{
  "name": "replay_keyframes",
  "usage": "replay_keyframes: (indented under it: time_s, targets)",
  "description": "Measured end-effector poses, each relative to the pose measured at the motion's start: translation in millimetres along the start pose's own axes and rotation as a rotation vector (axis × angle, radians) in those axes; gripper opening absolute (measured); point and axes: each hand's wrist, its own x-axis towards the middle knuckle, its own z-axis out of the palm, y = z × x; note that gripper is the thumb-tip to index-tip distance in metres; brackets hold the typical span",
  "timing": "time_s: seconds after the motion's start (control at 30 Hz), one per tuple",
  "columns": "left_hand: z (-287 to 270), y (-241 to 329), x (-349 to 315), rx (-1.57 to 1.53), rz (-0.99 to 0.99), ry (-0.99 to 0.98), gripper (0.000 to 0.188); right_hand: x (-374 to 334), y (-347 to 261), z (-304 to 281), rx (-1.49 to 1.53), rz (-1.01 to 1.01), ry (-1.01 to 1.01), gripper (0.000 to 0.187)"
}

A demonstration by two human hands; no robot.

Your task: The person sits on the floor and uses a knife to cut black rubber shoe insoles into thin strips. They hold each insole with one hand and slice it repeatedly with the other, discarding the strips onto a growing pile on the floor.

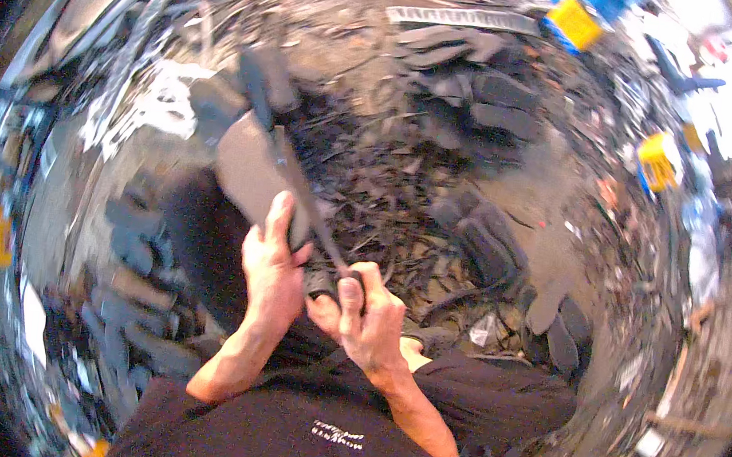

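My left hand point(269, 263) grips a flat grey-brown shoe sole point(252, 167) by its near end, the thumb lying along the top and the fingers hidden beneath. In my right hand point(365, 318) are the dark handles of a pair of scissors, closed in by thumb and fingers. The long scissors blade point(310, 205) runs up and left along the sole's right edge. Motion blur hides how far the blades are apart. Both hands are close together above my lap.
Dark offcuts point(379, 185) cover the ground ahead. Grey soles lie in a pile point(479, 89) at the far middle, with more soles point(481, 241) to the right. White scraps point(152, 103) lie at left. Yellow-and-blue boxes point(575, 23) stand about the edges.
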Motion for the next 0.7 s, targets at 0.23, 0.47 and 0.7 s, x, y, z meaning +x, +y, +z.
replay_keyframes:
  time_s: [0.23, 0.47, 0.7]
  targets:
    - [-9.0, 8.0, -12.5, -0.142, -0.045, -0.173, 0.032, -55.9, 50.9, 6.0, -0.132, 0.077, -0.059, 0.039]
    - [-41.9, -3.9, -21.8, -0.119, -0.026, -0.254, 0.024, -13.5, 6.6, -12.1, -0.072, 0.171, -0.314, 0.051]
    - [-62.7, -3.7, -24.1, -0.102, -0.071, -0.283, 0.021, 28.0, 13.7, 38.0, -0.010, 0.100, -0.299, 0.057]
